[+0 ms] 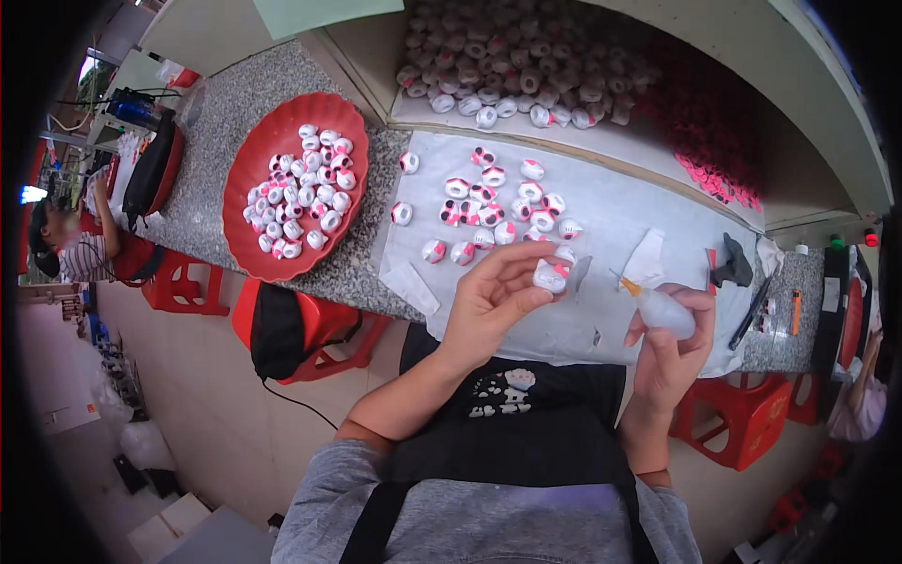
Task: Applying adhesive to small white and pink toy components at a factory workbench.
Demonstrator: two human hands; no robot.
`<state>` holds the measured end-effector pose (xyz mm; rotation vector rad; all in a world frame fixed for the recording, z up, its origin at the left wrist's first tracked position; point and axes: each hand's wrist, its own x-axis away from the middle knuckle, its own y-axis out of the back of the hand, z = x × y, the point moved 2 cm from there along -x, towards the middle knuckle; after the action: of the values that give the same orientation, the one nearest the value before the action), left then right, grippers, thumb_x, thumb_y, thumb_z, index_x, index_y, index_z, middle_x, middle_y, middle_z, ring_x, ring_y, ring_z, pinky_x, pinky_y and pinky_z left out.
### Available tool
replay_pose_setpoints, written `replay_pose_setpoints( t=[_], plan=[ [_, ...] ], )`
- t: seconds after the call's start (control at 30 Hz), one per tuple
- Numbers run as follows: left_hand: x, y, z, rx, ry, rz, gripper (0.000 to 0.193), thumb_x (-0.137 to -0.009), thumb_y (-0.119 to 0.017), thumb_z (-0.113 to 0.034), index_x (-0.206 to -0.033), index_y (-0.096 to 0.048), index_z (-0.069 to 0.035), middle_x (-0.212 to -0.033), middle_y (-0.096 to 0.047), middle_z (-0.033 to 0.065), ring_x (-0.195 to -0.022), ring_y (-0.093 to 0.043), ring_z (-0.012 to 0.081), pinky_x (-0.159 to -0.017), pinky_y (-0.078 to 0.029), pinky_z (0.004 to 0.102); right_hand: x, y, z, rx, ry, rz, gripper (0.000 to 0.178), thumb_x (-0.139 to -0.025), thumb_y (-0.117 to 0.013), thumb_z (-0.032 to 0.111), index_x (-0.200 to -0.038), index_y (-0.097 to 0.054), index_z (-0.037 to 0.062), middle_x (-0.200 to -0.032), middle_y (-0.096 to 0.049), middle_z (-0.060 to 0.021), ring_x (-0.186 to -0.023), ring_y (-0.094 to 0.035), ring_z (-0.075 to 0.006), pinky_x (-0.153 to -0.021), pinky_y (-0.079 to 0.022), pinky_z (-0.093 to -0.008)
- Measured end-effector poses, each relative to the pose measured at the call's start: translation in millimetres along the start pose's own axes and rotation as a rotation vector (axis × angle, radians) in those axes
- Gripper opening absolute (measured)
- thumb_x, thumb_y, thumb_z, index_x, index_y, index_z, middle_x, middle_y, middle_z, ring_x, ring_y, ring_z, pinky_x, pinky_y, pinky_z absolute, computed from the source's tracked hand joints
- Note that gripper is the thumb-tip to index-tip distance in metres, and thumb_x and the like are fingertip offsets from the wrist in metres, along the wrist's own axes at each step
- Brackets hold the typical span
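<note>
My left hand pinches a small white figurine head with a pink mark, held up over the white paper. To its right, my right hand grips a translucent squeeze bottle with a thin yellow nozzle. The nozzle points toward the figurine head but stays apart from it. On the white work sheet, beyond my hands, lie several more figurine heads in white, pink and black. A scrap of white paper lies just beyond the bottle.
A red scalloped bowl full of similar heads stands at left on the granite counter. White pieces and pink pieces fill the shelf ahead. Red stools stand below. A person sits at far left.
</note>
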<state>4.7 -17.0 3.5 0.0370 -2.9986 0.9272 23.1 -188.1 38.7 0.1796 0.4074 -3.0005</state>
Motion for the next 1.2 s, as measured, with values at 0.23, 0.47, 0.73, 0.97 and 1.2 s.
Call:
replay_pose_setpoints(
  t=[0.23,0.47,0.73,0.97,1.2],
  plan=[
    [17,8,1,0.019,-0.028,-0.029,0.035,-0.072,-0.054,-0.002,-0.104,-0.041,0.001,-0.101,-0.049,0.0161,-0.091,-0.050,0.0182,-0.079,-0.042,0.0313,6,-17,10,0.099,0.304,-0.033,0.033,-0.063,-0.063,0.015,-0.081,-0.038,0.0047,-0.076,-0.038,-0.0060,-0.057,-0.039,-0.0105,-0.045,-0.035,-0.0181],
    [19,9,-2,0.041,-0.023,-0.027,0.034,-0.072,-0.054,-0.003,-0.104,-0.042,0.001,-0.101,-0.049,0.0157,-0.090,-0.050,0.0173,-0.078,-0.042,0.0301,22,-30,11,0.406,0.478,0.069,0.041,-0.058,-0.071,0.029,-0.079,-0.042,0.0080,-0.072,-0.043,-0.0041,-0.055,-0.042,-0.0108,-0.049,-0.038,-0.0214],
    [18,6,-2,0.066,-0.004,-0.002,0.032,-0.072,-0.053,-0.001,-0.102,-0.042,0.001,-0.100,-0.049,0.0157,-0.091,-0.049,0.0171,-0.078,-0.041,0.0289,22,-30,12,0.433,0.496,0.104,0.041,-0.055,-0.073,0.026,-0.078,-0.044,0.0080,-0.071,-0.045,-0.0040,-0.054,-0.045,-0.0116,-0.049,-0.039,-0.0211],
    [18,5,-1,0.061,0.013,-0.004,0.031,-0.072,-0.052,0.000,-0.102,-0.043,0.001,-0.099,-0.050,0.0156,-0.092,-0.049,0.0170,-0.079,-0.040,0.0278,21,-29,13,0.449,0.497,0.133,0.041,-0.054,-0.074,0.024,-0.077,-0.044,0.0070,-0.071,-0.046,-0.0047,-0.054,-0.045,-0.0120,-0.048,-0.039,-0.0211],
    [18,5,0,0.051,0.019,-0.006,0.031,-0.072,-0.053,0.000,-0.101,-0.043,0.002,-0.099,-0.050,0.0157,-0.092,-0.049,0.0174,-0.079,-0.039,0.0280,20,-29,14,0.442,0.505,0.165,0.039,-0.055,-0.073,0.020,-0.076,-0.044,0.0063,-0.071,-0.046,-0.0055,-0.054,-0.045,-0.0122,-0.048,-0.039,-0.0213]
  ],
)
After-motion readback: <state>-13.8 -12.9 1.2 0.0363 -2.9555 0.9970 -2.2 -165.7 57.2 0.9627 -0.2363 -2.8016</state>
